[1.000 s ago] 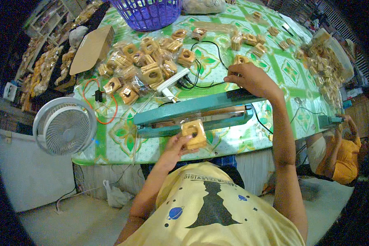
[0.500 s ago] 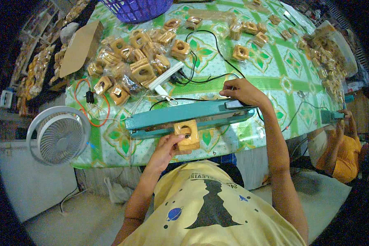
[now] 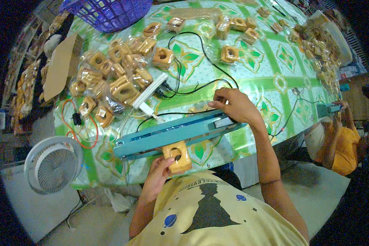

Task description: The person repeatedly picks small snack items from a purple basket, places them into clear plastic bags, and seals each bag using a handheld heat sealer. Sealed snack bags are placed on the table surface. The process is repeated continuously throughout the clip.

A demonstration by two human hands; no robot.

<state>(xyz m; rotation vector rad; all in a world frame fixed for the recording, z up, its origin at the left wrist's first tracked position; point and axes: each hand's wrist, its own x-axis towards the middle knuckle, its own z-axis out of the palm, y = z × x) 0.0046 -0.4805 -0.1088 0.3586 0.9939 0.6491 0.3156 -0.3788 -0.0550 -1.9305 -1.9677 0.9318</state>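
My left hand pinches a clear-wrapped stack of tan square pieces with a round hole, at the near side of a long turquoise heat sealer. The stack's far edge meets the sealer; whether the wrap's end lies between its jaws I cannot tell. My right hand bears on the right end of the sealer's arm, its fingers curled, the fingertips partly hidden. Beyond the sealer, a pile of similar wrapped stacks lies beside a white power strip.
A white fan stands at the left by an orange cord. A purple basket is at the far left. More wrapped stacks lie far right, black cable crosses the cloth, and another person sits at right.
The whole view has shifted, carrying most things left and the near ones lower. My left hand still holds the wrapped stack against the sealer; my right hand stays at the arm's end.
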